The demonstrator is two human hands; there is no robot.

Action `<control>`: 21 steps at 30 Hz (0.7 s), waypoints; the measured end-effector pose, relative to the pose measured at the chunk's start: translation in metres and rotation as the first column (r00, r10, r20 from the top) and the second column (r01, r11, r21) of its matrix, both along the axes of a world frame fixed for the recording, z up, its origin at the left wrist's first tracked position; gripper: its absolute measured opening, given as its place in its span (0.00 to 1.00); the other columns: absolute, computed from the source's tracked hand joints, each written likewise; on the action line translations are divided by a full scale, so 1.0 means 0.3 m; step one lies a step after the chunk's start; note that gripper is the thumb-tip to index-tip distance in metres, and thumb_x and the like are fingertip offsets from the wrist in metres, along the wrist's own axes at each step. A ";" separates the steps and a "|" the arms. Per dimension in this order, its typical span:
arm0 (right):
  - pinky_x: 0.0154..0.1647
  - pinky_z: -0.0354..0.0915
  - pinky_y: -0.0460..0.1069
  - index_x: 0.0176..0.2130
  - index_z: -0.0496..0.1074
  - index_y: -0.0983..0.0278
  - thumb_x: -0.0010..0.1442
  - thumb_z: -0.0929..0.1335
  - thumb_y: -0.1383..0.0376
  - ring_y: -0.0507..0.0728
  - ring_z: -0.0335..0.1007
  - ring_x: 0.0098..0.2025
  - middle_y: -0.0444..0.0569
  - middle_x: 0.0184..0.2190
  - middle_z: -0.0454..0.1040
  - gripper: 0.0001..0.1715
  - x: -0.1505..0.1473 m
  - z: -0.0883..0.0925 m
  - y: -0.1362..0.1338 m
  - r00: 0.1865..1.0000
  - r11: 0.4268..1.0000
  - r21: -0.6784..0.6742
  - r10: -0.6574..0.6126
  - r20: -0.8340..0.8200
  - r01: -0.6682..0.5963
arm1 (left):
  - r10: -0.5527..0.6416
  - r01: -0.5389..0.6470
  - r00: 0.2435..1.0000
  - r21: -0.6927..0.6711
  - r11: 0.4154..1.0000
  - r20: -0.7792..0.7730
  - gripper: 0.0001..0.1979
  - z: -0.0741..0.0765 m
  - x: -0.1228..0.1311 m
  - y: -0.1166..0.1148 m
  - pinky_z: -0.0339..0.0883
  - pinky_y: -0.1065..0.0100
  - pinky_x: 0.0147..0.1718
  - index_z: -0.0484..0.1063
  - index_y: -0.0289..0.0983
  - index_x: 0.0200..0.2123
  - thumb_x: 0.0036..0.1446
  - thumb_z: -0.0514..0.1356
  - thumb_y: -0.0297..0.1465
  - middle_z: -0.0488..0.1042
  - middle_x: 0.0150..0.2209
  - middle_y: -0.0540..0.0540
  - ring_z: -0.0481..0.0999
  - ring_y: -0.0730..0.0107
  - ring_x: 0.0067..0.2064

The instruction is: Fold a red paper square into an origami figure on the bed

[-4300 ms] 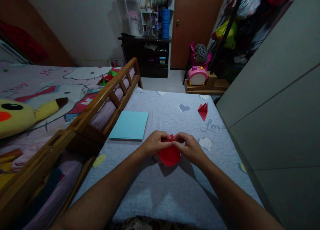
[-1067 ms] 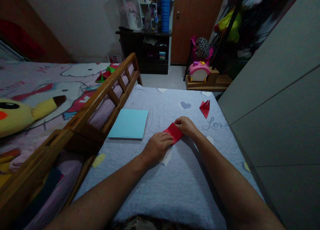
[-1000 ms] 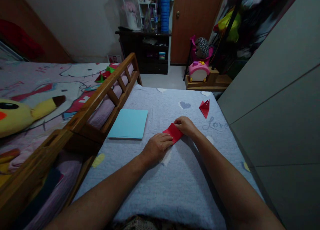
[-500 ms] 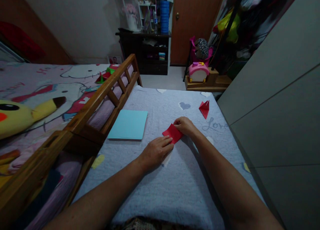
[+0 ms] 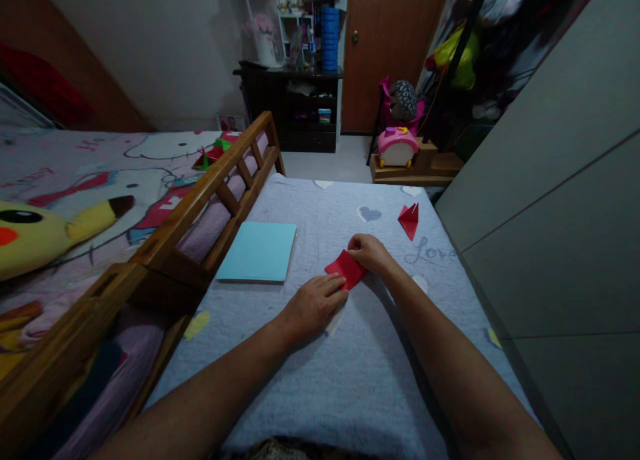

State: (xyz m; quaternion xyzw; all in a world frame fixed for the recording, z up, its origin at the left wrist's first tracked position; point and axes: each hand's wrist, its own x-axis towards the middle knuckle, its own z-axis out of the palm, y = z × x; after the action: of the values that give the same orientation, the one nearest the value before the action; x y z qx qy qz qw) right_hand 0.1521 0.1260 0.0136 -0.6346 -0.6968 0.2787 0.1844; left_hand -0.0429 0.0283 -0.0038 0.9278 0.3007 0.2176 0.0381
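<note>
A folded red paper (image 5: pixel 345 269) lies flat on the pale blue bedspread (image 5: pixel 350 367) in front of me. My left hand (image 5: pixel 313 305) rests palm down just below it, fingers stretched, fingertips touching its lower edge. My right hand (image 5: pixel 367 252) presses on the paper's upper right corner with curled fingers. A second red folded paper piece (image 5: pixel 409 219) sits farther back on the right. A stack of light blue paper (image 5: pixel 259 250) lies to the left of my hands.
A wooden bed rail (image 5: pixel 200 200) runs along the left, with a cartoon-print bed and a yellow plush toy (image 5: pixel 45 230) beyond. A grey wardrobe (image 5: pixel 550 200) closes the right side. A dark shelf unit (image 5: pixel 295 103), a door and toys stand at the back.
Earlier both hands held the red paper up between them; it now lies on the bedspread. In the last second my left hand has slid slightly down and back off the paper.
</note>
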 end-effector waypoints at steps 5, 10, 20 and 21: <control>0.34 0.63 0.47 0.39 0.74 0.66 0.62 0.63 0.65 0.54 0.68 0.33 0.48 0.33 0.75 0.11 0.044 0.030 -0.073 0.992 0.988 0.129 -0.069 -0.102 0.082 | 0.001 -0.001 1.000 -0.002 1.000 -0.022 0.08 0.010 0.001 -0.003 0.72 0.55 0.53 0.74 0.36 0.45 0.65 0.57 0.27 0.76 0.52 0.38 0.75 0.57 0.55; 0.45 0.64 0.52 0.39 0.75 0.64 0.59 0.62 0.75 0.58 0.70 0.42 0.51 0.38 0.76 0.15 0.050 0.049 -0.294 0.960 0.897 0.377 0.273 -0.057 -0.232 | 0.007 -0.007 1.000 -0.003 1.000 -0.017 0.11 -0.004 0.005 -0.004 0.72 0.54 0.53 0.72 0.36 0.50 0.66 0.56 0.28 0.76 0.53 0.41 0.75 0.57 0.56; 0.55 0.59 0.57 0.52 0.73 0.63 0.64 0.63 0.74 0.62 0.66 0.52 0.55 0.50 0.75 0.20 0.017 -0.015 -0.459 0.948 0.879 0.370 0.234 0.215 -0.301 | 0.003 -0.003 1.000 0.013 1.000 -0.013 0.14 -0.021 -0.008 -0.003 0.72 0.53 0.54 0.73 0.36 0.53 0.66 0.57 0.28 0.76 0.55 0.39 0.75 0.56 0.57; 0.55 0.59 0.57 0.53 0.73 0.63 0.64 0.63 0.73 0.62 0.65 0.53 0.55 0.51 0.75 0.20 0.018 -0.020 -0.459 0.949 0.880 0.373 0.223 0.225 -0.295 | 0.001 -0.001 1.000 0.017 1.000 -0.008 0.14 -0.020 -0.008 -0.002 0.72 0.53 0.54 0.73 0.36 0.53 0.66 0.57 0.28 0.76 0.54 0.39 0.75 0.57 0.57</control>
State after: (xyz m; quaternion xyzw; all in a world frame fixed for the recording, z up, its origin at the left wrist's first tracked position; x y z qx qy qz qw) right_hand 0.1574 -0.0118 0.0077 -0.5059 -0.8313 0.0948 0.2099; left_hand -0.0454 0.0277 -0.0099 0.9287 0.2996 0.2166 0.0288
